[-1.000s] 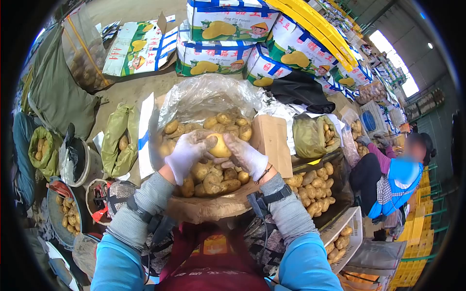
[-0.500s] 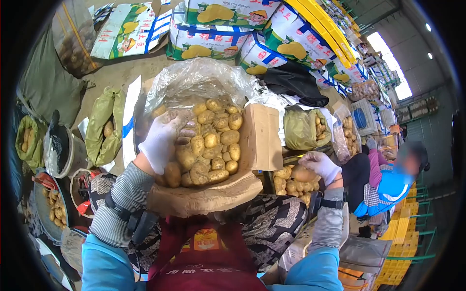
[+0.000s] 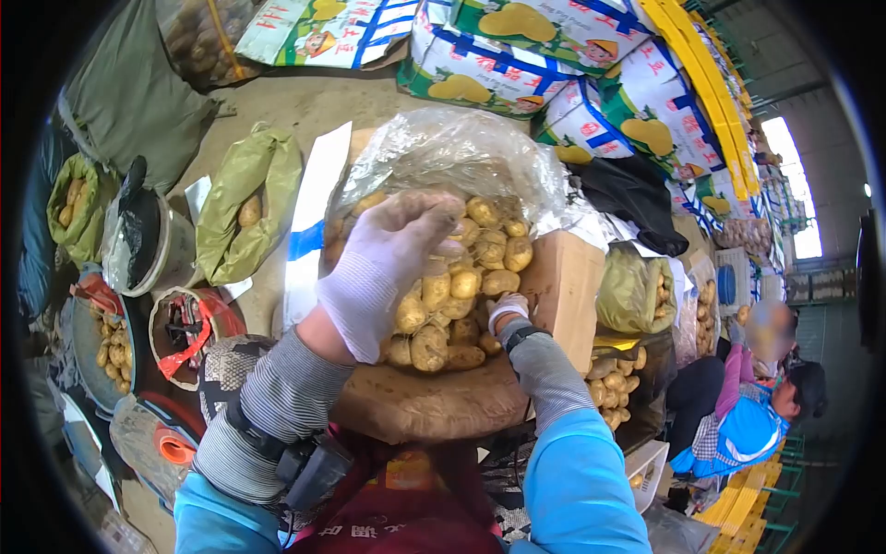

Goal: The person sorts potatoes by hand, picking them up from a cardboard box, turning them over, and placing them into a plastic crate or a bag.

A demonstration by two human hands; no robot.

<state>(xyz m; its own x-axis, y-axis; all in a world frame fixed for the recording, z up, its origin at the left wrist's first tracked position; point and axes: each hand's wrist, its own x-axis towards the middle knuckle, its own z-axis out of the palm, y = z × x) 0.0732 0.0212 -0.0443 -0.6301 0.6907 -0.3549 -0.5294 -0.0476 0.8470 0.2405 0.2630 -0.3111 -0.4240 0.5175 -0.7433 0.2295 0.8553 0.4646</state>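
Note:
My left hand, in a white glove with soiled fingertips, is raised over the open cardboard box of potatoes. Its fingers curl toward the thumb; what they hold, if anything, is hidden. My right hand, also gloved, reaches into the right side of the same box, close against the potatoes there. Its fingers are mostly out of sight, so their grip does not show. Clear plastic lining stands up crumpled along the box's far side.
Right of the box are a second container of potatoes and a green bag. Another green bag, a bucket and a basin stand left. Printed cartons are stacked behind. A co-worker sits at right.
My right hand has moved left from the right-hand container, where it held a potato, into the middle box. My left hand has risen from the potatoes. The view has shifted.

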